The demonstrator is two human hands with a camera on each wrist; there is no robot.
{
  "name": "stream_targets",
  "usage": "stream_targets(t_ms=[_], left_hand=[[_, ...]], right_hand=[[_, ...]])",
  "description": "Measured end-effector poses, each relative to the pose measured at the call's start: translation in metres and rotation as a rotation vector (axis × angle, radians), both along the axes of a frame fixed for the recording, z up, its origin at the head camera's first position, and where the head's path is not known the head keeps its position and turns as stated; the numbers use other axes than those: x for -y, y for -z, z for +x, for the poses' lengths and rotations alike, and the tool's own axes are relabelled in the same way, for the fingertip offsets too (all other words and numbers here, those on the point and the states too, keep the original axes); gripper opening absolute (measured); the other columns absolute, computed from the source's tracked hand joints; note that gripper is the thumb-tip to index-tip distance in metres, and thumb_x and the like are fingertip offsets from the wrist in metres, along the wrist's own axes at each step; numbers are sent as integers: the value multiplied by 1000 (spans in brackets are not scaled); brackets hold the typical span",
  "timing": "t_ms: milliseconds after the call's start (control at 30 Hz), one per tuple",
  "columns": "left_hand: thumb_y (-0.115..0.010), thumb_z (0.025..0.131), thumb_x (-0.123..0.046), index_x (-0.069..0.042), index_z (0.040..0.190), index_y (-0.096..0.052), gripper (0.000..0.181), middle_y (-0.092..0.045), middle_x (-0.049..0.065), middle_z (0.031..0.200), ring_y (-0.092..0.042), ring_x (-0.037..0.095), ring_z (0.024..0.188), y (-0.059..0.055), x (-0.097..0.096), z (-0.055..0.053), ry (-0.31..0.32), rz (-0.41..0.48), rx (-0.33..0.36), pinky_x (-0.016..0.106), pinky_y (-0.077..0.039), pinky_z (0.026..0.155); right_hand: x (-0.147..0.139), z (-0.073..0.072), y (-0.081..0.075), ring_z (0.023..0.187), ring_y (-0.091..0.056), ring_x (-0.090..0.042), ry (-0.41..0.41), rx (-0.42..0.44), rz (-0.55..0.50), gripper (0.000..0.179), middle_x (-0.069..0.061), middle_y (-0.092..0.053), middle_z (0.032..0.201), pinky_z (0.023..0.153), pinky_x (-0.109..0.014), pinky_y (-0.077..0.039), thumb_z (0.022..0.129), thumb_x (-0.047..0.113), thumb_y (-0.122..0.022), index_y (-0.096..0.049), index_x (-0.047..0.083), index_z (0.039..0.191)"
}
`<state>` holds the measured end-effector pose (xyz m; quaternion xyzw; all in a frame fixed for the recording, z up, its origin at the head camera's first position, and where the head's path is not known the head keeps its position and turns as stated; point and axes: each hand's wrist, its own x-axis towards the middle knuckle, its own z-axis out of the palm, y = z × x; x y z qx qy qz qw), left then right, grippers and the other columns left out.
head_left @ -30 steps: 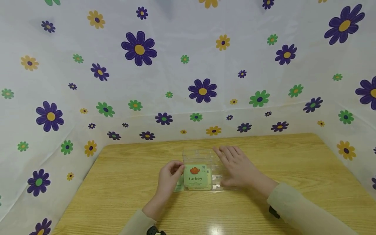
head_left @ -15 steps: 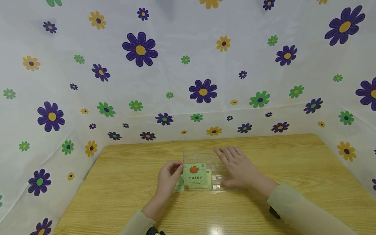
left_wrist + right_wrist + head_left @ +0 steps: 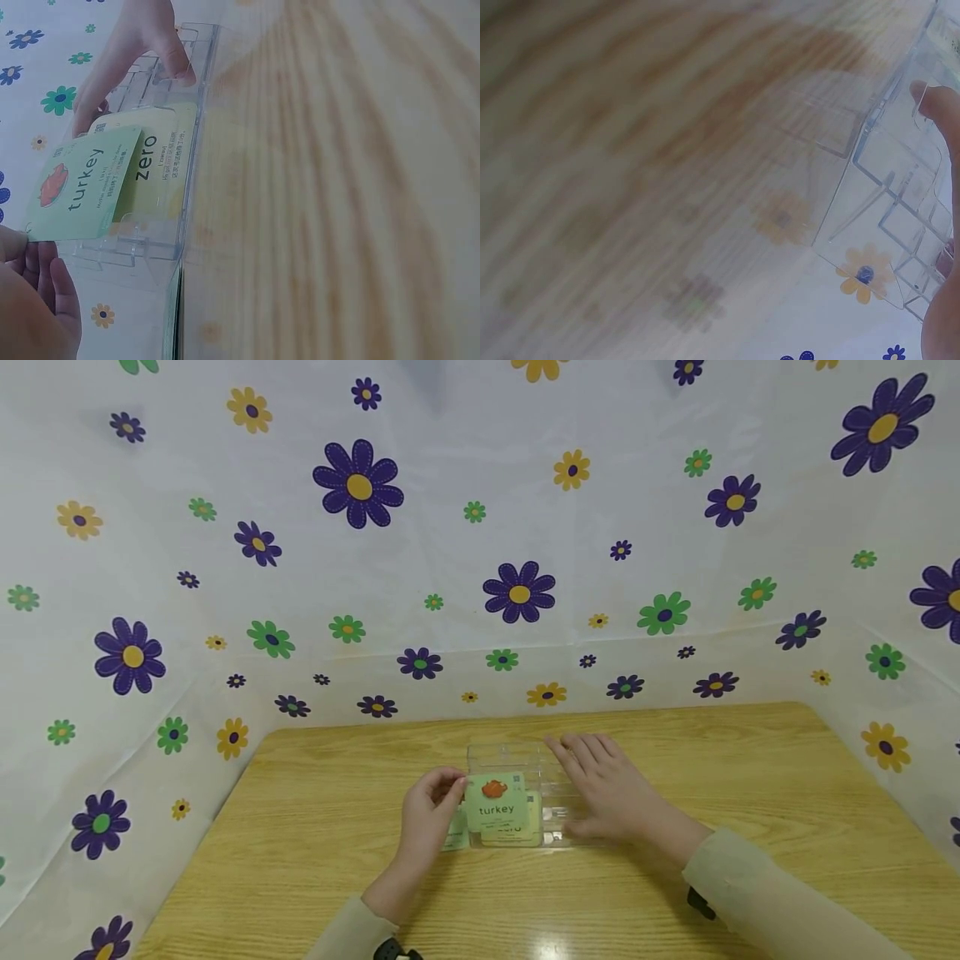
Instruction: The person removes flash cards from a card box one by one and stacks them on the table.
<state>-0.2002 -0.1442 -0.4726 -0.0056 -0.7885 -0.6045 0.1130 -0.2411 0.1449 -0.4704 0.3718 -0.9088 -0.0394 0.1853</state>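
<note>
My left hand (image 3: pixel 427 810) pinches the left edge of a pale green flashcard (image 3: pixel 495 800) printed "turkey" with a red-brown picture. In the left wrist view, the thumb and fingers hold a corner of that card, tilted over the clear plastic card box (image 3: pixel 196 67). Behind it, a yellow "zero" flashcard (image 3: pixel 150 169) stands in the box. Spanning the box, my right hand (image 3: pixel 611 789) grips it, fingers on the far side and thumb (image 3: pixel 930 101) on the near side. Another green card (image 3: pixel 456 837) shows beside the box, partly hidden by the left hand.
The box stands on a wood-grain table (image 3: pixel 337 877). Its clear compartments continue under the right hand. A white flowered cloth (image 3: pixel 420 552) rises behind the table and along both sides.
The "turkey" card has moved slightly up and left with my left hand, uncovering more of the yellow card behind it. My right hand and the box have stayed put.
</note>
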Motion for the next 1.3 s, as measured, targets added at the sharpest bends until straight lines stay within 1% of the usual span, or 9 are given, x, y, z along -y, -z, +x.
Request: stream_targets(t_ms=[133, 233, 400, 500, 700, 867, 1033, 1300], left_hand=[[-66, 103, -1, 7, 110, -72, 12, -72, 22, 102, -61, 2, 81, 0, 2, 0, -2, 8, -14, 15, -54, 74], [-66, 104, -1, 8, 110, -71, 12, -72, 22, 103, -61, 2, 82, -1, 3, 2, -2, 14, -24, 15, -54, 75], [-66, 103, 0, 9, 110, -71, 12, -72, 23, 103, -61, 1, 81, -1, 5, 2, -21, 8, -45, 14, -54, 75], [-66, 103, -1, 8, 109, -71, 12, -72, 22, 102, -61, 0, 81, 1, 7, 1, -32, 6, -44, 14, -54, 74], [-65, 104, -2, 8, 110, -71, 13, -71, 20, 100, -59, 2, 79, 0, 9, 3, -36, 30, -49, 15, -52, 71], [-64, 105, -2, 8, 110, -70, 13, -71, 18, 99, -60, 1, 80, 0, 11, 4, -48, 34, -69, 14, -53, 73], [-63, 105, -1, 9, 111, -69, 13, -71, 19, 100, -60, 0, 81, 0, 14, 4, -66, 41, -79, 14, -53, 74], [-63, 105, -2, 8, 111, -70, 14, -71, 18, 102, -61, 0, 83, 2, 20, 3, -90, 50, -74, 13, -53, 76]], right_hand=[[0, 0, 0, 142, -46, -34, 4, -9, 2, 123, -17, -46, 157, 122, -52, -40, 78, 74, -76, -27, 4, 166], [0, 0, 0, 142, -46, -34, 4, -9, 3, 123, -17, -46, 157, 122, -52, -40, 78, 74, -76, -27, 4, 166], [0, 0, 0, 141, -46, -34, 2, -9, 2, 124, -17, -46, 156, 121, -52, -40, 77, 75, -76, -27, 4, 166], [0, 1, 0, 141, -46, -34, 1, -3, 0, 123, -17, -46, 156, 122, -52, -39, 78, 74, -76, -26, 4, 166], [0, 3, -2, 141, -46, -33, 1, 10, -1, 122, -17, -47, 156, 122, -52, -39, 79, 72, -76, -26, 3, 166], [-1, 4, -2, 140, -46, -34, -5, 2, -8, 122, -18, -48, 156, 121, -53, -40, 78, 71, -77, -26, 3, 166], [0, 3, -2, 142, -46, -34, 2, 8, 4, 122, -17, -47, 157, 123, -52, -39, 80, 71, -76, -25, 4, 167], [0, 1, -1, 142, -46, -33, -1, 2, -1, 122, -17, -47, 157, 123, -52, -39, 79, 72, -76, -26, 3, 167]])
